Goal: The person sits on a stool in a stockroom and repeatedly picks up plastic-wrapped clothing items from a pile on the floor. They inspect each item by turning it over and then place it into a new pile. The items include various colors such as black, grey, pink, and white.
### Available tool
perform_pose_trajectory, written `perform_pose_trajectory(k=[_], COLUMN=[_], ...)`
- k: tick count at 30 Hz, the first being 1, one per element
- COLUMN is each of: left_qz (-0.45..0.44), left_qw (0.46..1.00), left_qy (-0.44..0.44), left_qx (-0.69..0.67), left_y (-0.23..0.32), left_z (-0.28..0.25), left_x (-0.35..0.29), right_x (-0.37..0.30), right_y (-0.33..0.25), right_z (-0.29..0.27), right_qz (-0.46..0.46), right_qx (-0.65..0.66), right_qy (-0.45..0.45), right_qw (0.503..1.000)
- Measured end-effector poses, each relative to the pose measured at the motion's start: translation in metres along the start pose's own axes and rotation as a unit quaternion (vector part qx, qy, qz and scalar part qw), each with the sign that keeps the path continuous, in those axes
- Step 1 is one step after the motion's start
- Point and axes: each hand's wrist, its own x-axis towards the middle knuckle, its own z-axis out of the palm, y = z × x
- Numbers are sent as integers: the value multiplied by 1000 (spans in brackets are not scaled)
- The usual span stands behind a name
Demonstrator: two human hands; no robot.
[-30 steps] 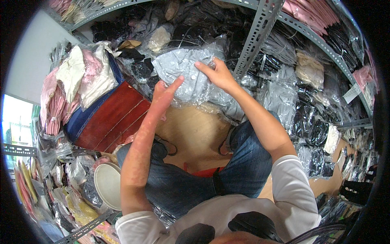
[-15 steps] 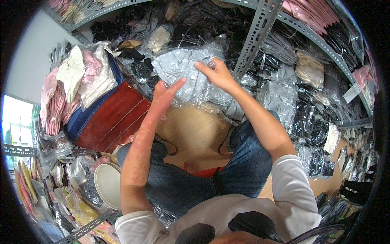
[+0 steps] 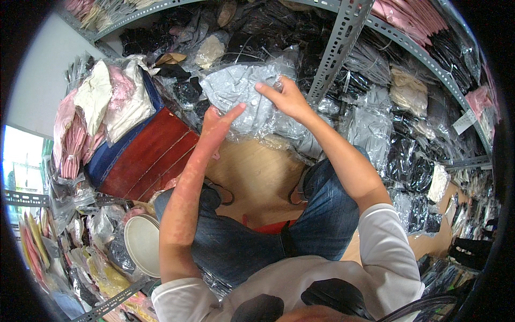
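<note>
Between my hands, in front of the low shelf, is a light grey folded garment in a clear plastic bag (image 3: 244,88). My left hand (image 3: 221,119) grips its near left edge, the thumb lying on top and the other fingers mostly hidden beneath. Over on the right edge, my right hand (image 3: 289,99) holds the bag with its thumb stretched across the top and its fingers curled behind. The plastic is wrinkled and shiny, and a small pale round spot shows on the garment.
A dark red and blue box (image 3: 150,155) stands at left, with white and pink bagged clothes (image 3: 110,102) on top. A grey perforated metal post (image 3: 340,51) rises beyond my right hand. Bagged garments (image 3: 370,129) crowd the right side. Near my left forearm stands a pale round lid (image 3: 144,244).
</note>
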Motion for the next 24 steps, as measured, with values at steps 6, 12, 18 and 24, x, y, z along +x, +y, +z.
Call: perform_pose_trajectory(k=[6, 12, 18, 24], left_qz=[6, 49, 71, 71], left_qw=[996, 982, 989, 987], left_qy=[52, 104, 59, -108], left_qx=[-77, -151, -112, -91], left_y=[14, 20, 64, 66], left_z=[9, 23, 84, 184], left_x=[-1, 24, 34, 20], right_x=[2, 9, -21, -124], right_y=[8, 4, -57, -56], right_z=[-2, 2, -76, -167], right_qz=[-41, -48, -86, -102], right_qx=[-11, 70, 101, -66], right_qy=[18, 8, -85, 96], right_qw=[999, 996, 988, 988])
